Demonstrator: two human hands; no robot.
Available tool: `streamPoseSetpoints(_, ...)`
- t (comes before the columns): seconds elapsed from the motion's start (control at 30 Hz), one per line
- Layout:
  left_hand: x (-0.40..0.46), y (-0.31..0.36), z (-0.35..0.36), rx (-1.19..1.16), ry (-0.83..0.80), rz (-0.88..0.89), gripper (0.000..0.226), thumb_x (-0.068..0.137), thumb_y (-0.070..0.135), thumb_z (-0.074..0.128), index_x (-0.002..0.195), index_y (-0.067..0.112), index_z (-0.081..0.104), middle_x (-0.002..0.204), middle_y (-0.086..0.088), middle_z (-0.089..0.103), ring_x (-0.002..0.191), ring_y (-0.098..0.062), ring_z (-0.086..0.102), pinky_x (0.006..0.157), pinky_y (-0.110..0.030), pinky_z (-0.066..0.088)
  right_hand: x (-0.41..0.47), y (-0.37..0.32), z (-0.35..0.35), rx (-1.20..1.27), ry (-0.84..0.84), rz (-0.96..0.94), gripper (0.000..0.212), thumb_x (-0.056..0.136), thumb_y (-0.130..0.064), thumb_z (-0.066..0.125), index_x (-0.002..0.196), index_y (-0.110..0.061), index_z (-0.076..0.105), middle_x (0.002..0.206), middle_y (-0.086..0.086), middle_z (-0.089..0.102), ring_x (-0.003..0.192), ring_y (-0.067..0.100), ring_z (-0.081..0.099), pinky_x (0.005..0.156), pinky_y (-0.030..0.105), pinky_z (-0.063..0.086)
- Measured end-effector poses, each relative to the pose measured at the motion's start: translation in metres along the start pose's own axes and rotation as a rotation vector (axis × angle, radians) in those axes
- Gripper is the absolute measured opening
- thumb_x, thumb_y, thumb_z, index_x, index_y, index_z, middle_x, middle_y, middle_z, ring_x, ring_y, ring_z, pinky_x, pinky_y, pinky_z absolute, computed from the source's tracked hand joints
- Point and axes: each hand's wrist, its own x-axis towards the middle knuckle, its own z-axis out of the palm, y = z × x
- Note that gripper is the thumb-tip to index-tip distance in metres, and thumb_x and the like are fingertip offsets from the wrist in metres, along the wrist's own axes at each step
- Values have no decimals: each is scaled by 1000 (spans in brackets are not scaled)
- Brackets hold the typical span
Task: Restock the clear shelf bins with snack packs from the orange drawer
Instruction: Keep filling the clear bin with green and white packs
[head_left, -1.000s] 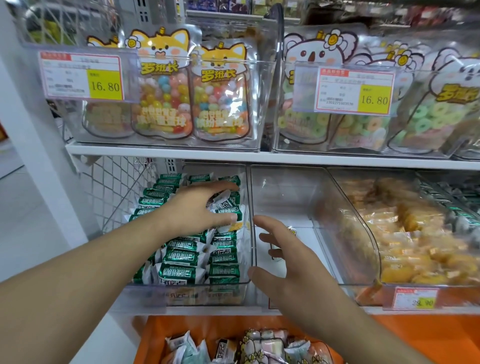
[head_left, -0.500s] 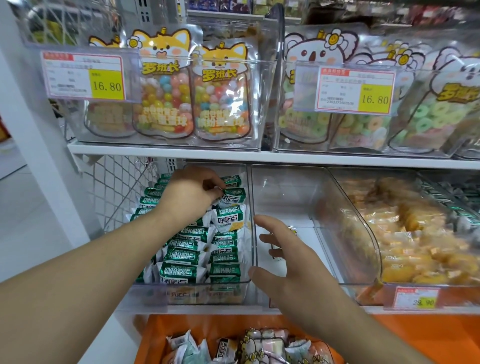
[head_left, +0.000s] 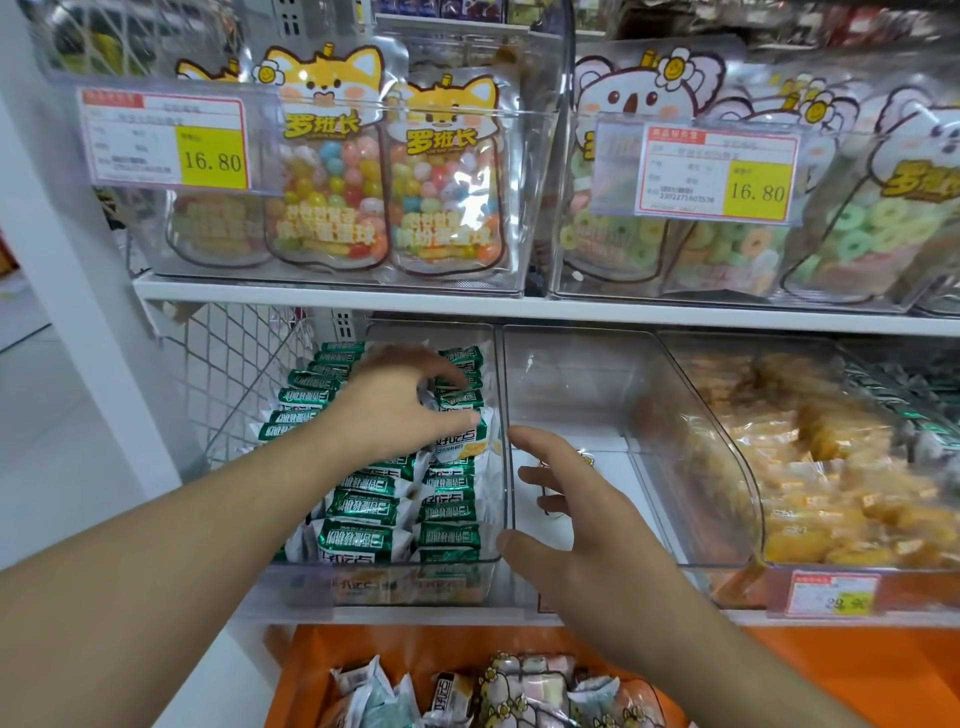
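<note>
Left hand (head_left: 400, 400) curled over green packs (head_left: 358, 538), right hand (head_left: 587, 525) spread

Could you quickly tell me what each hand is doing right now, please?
Left hand: fingers curled, pinching a green snack pack in its bin.
Right hand: open, holding nothing.
</note>
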Motion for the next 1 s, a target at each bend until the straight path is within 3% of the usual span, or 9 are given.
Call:
streamPoseSetpoints(0.13, 3, -2, 0, 67, -104, -15, 55, 71, 60, 88, 120, 47, 66, 142, 10, 60, 135, -18, 52, 117, -45, 40, 1, 2, 1, -11, 1, -4, 73, 98, -32, 71, 149, -63, 28, 144, -27, 46, 140, -1, 41, 111, 30, 42)
streamPoseSetpoints(0.17, 5, -2, 0, 73, -101, -22, 55, 71, 56, 90, 121, 46, 67, 140, 8, 62, 131, -18, 56, 113, -40, 44, 1, 2, 1, -11, 1, -4, 74, 98, -32, 71, 149, -62, 28, 144, -26, 47, 140, -1, 40, 111, 30, 42)
streamPoseSetpoints(0.23, 9, 3, -2, 76, -90, -32, 54, 73, 49, 92, 121, 42, 69, 124, 11, 69, 107, -13, 69, 89, -21, 52, 1, 3, 1, -10, 0, -4, 74, 98, -32, 72, 149, -62, 28, 144, -26, 47, 139, -2, 40, 112, 31, 42)
streamPoseSetpoints(0.3, 10, 9, -3, 69, -77, -38, 51, 74, 44, 93, 121, 40, 71, 108, 16, 69, 82, -8, 73, 64, -8, 44, 1, 4, 1, -20, 2, -15, 75, 97, -31, 72, 150, -61, 28, 145, -29, 45, 139, -4, 40, 113, 29, 41)
streamPoseSetpoints(0.4, 10, 16, -5, 62, -57, -11, 38, 79, 37, 91, 112, 39, 72, 99, 16, 63, 66, -6, 71, 56, -13, 47, 2, 5, 2, -56, -3, -49, 77, 97, -28, 72, 151, -60, 29, 149, -37, 36, 140, -8, 36, 117, 27, 38)
streamPoseSetpoints(0.5, 9, 18, -5, 67, -64, 28, 41, 82, 30, 89, 117, 36, 69, 117, 11, 67, 78, -5, 70, 74, -25, 58, 4, 9, 4, -110, 7, -99, 78, 96, -24, 72, 152, -58, 31, 151, -44, 28, 142, -11, 30, 121, 29, 35)
streamPoseSetpoints(0.6, 9, 16, -3, 127, -138, 51, 74, 76, 33, 90, 141, 34, 55, 138, 10, 57, 111, -11, 57, 92, -26, 49, 6, 12, 6, -146, 2, -107, 79, 96, -24, 72, 154, -56, 29, 152, -44, 24, 142, -8, 30, 122, 29, 33)
streamPoseSetpoints(0.7, 11, 17, -5, 300, -192, 60, 94, 67, 51, 94, 148, 36, 49, 148, 6, 50, 134, -21, 47, 109, -39, 45, 6, 12, 5, -166, 2, -129, 76, 97, -24, 70, 153, -56, 29, 152, -45, 22, 140, -8, 30, 121, 25, 32)
streamPoseSetpoints(1.0, 15, 15, -4, 299, -122, 82, 82, 68, 48, 95, 141, 35, 61, 144, 4, 62, 110, -19, 69, 98, -38, 57, 8, 13, 5, -162, 8, -149, 75, 96, -20, 69, 152, -54, 33, 150, -47, 24, 141, -13, 29, 121, 23, 32)
